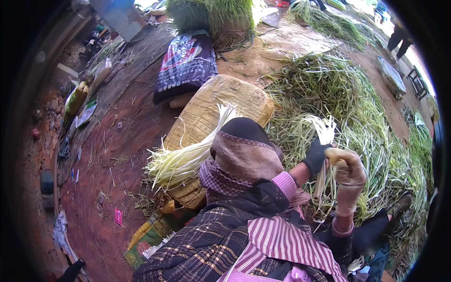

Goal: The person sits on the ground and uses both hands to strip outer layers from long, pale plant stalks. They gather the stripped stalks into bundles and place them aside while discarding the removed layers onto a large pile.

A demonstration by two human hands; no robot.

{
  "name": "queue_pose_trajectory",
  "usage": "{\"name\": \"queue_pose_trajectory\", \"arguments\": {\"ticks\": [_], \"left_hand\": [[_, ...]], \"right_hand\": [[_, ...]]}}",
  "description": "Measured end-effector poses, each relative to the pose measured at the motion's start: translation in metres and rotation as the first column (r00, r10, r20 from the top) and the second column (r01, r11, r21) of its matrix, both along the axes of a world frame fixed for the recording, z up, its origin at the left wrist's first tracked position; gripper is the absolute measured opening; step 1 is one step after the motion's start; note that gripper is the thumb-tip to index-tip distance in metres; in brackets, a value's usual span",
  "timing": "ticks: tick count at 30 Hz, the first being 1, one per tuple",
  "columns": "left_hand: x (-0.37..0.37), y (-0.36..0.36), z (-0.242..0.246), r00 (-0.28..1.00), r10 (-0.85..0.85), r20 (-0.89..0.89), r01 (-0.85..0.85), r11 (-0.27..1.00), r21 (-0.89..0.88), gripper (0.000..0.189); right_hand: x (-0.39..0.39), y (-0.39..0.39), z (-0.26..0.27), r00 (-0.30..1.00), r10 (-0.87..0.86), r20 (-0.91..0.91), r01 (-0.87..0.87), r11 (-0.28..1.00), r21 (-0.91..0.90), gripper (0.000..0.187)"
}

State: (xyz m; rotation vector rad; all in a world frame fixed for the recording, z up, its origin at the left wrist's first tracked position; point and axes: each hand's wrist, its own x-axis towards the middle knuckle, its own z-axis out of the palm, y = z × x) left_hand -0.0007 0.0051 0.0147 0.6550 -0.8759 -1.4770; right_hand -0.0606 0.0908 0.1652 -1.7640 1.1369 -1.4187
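Both of my hands are out of view. Before me a co-worker, seen from behind and above, wears a dark cap with a checked scarf [243,155] and a dark plaid wrap [211,236]. The co-worker's black-gloved hand [314,157] grips a bunch of pale stalks [325,129]. Their other hand, in a tan glove [348,172], is at the same bunch with fingers curled. Left of the co-worker's head, a larger bundle of yellow-white stalks [186,153] lies across a tan wrapped bale [225,95].
A big heap of loose green stalks [327,88] spreads along the right. Behind the bale are a dark printed sack [188,63] and stacked greens [211,17]. A black stool [418,83] and a person's legs [400,40] show at upper right. Reddish ground [105,169] bears scattered scraps.
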Motion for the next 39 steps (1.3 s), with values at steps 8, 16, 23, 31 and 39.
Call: {"name": "queue_pose_trajectory", "arguments": {"ticks": [8,16,23,31,39], "left_hand": [[-0.004,0.006,0.012,0.99,-0.126,-0.065,0.142,0.886,0.441,0.013],[0.01,0.006,0.039,0.979,-0.155,-0.135,0.185,0.948,0.258,0.017],[0.072,-0.021,0.08,0.938,-0.034,-0.346,0.091,0.984,0.151,0.02],[0.042,-0.013,0.045,0.984,0.039,-0.176,0.013,0.958,0.287,0.018],[0.041,-0.003,0.031,0.98,-0.159,-0.119,0.185,0.946,0.265,0.024]], "right_hand": [[-0.071,0.06,-0.097,0.999,-0.032,-0.029,0.044,0.712,0.701,0.018],[-0.072,0.07,-0.099,0.991,-0.086,0.106,-0.005,0.754,0.656,0.014],[-0.072,0.048,-0.048,0.837,-0.206,0.507,0.051,0.952,0.303,0.02],[0.106,-0.018,0.074,0.748,0.601,0.282,-0.629,0.777,0.013,0.018],[0.117,-0.026,0.055,0.775,0.368,0.513,-0.522,0.831,0.192,0.021]]}}
